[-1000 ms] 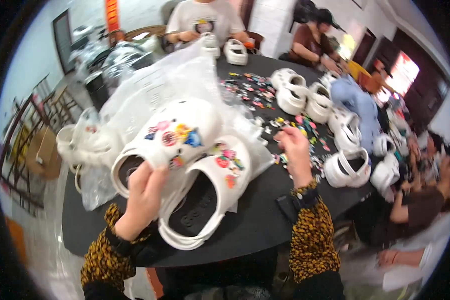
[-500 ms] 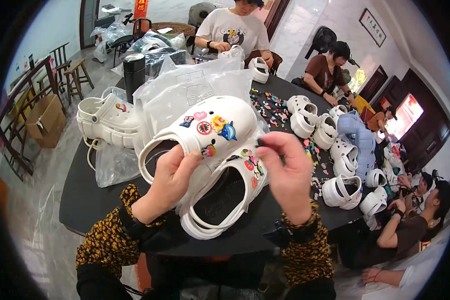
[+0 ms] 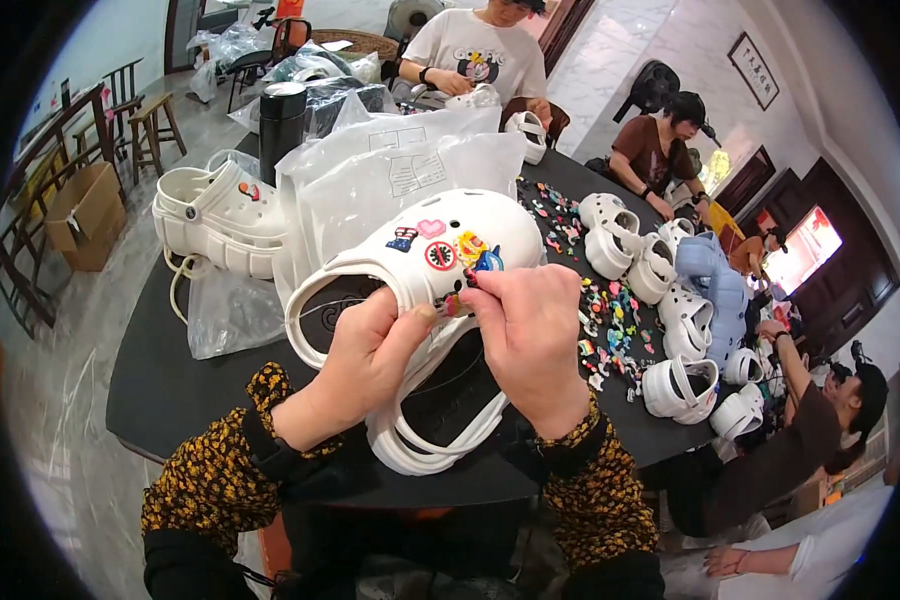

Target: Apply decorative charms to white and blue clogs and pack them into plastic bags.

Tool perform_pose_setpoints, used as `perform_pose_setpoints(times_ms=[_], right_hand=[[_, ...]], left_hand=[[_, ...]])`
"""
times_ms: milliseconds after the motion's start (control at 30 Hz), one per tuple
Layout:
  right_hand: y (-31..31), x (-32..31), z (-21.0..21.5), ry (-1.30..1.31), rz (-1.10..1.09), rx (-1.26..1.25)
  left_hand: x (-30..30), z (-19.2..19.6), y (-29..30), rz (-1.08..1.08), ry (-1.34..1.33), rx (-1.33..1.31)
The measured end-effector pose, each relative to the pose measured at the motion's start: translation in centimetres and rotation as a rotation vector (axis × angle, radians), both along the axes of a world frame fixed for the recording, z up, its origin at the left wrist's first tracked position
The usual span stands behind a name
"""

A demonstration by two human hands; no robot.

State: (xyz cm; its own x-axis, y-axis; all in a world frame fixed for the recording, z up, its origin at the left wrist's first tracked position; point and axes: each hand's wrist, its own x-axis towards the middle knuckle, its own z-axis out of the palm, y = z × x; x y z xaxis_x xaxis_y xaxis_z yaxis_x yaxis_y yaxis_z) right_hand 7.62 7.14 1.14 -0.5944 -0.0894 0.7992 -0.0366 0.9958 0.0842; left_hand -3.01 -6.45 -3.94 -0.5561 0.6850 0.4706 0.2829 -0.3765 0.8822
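A white clog (image 3: 405,268) is tilted up over the table, with several charms on its upper, among them a pink heart (image 3: 431,228) and a round red-and-white one. My left hand (image 3: 355,350) grips its side edge, thumb on the outside. Against the upper, my right hand (image 3: 532,340) pinches a small dark red charm (image 3: 470,278) between thumb and fingertips, beside a blue charm. Its back end is hidden by my fingers. A second white clog (image 3: 420,462) lies beneath, partly covered by the first clog and my hands.
More white clogs (image 3: 225,215) stand at the left by plastic bags (image 3: 340,190) and a black flask (image 3: 282,130). Loose charms (image 3: 615,320) lie scattered right of my hands, before several clogs (image 3: 680,388). Other people sit around the black table (image 3: 170,400).
My right hand has come left and down onto the upper, bringing the small charm against it. The held clog has shifted slightly right. My left hand keeps its hold.
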Motion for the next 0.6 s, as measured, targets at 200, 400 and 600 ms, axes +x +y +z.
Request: perform_pose_setpoints(times_ms=[200, 400, 600], right_hand=[[-0.26, 0.33, -0.29, -0.036, 0.036, -0.083], [-0.11, 0.22, -0.36, -0.054, 0.032, -0.148], [-0.09, -0.03, -0.38, -0.035, 0.006, -0.026]], left_hand=[[0.09, 0.01, 0.11, -0.024, -0.026, 0.032], [0.32, -0.21, 0.09, 0.012, 0.011, 0.0], [0.32, -0.59, 0.53, 0.047, 0.054, 0.054]])
